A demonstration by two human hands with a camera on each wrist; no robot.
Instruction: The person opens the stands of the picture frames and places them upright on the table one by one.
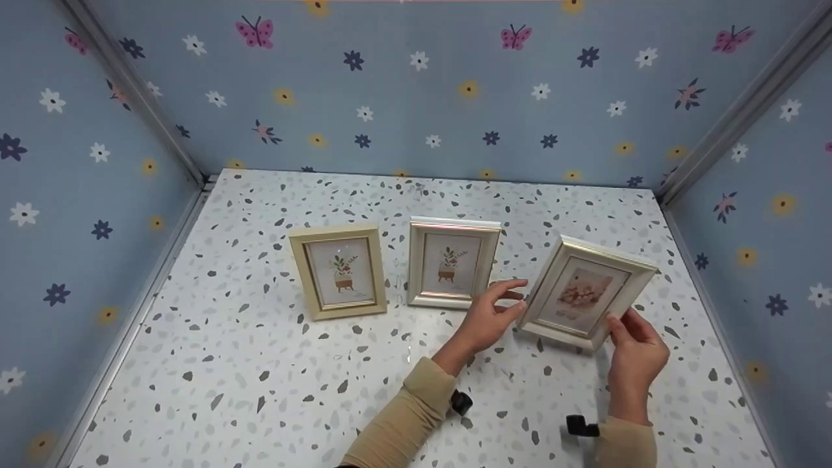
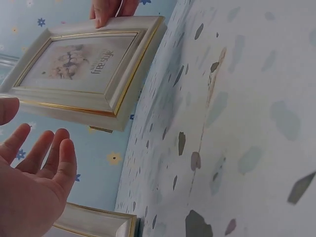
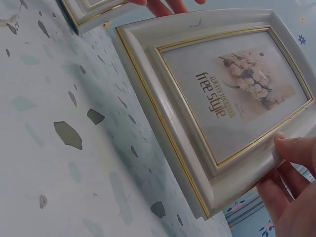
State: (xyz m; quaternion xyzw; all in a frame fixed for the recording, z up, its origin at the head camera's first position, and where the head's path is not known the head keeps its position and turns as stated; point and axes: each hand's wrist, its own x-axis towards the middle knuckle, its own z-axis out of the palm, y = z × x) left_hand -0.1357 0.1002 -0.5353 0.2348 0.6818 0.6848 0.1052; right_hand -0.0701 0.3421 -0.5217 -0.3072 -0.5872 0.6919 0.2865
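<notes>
My right hand (image 1: 638, 356) pinches the right side of a white picture frame (image 1: 538, 311) with gold trim, thumb on the front and fingers behind. This frame holds a flower picture and is tilted; in the right wrist view its lower edge (image 3: 165, 143) hangs just above the table. Beside its left edge is my left hand (image 1: 489, 318), fingers spread and loosely bent with nothing between them; the left wrist view shows a gap between that hand (image 2: 37, 182) and the frame. Behind my left hand stands a silvery-white picture frame (image 1: 416, 260) with a potted-plant print.
A cream-yellow picture frame (image 1: 300, 260) with a similar plant print stands further left. The speckled white table (image 1: 312, 403) is enclosed by blue floral panels (image 1: 403, 78) at the back and both sides. Black wrist devices (image 1: 576, 426) sit near my sleeves.
</notes>
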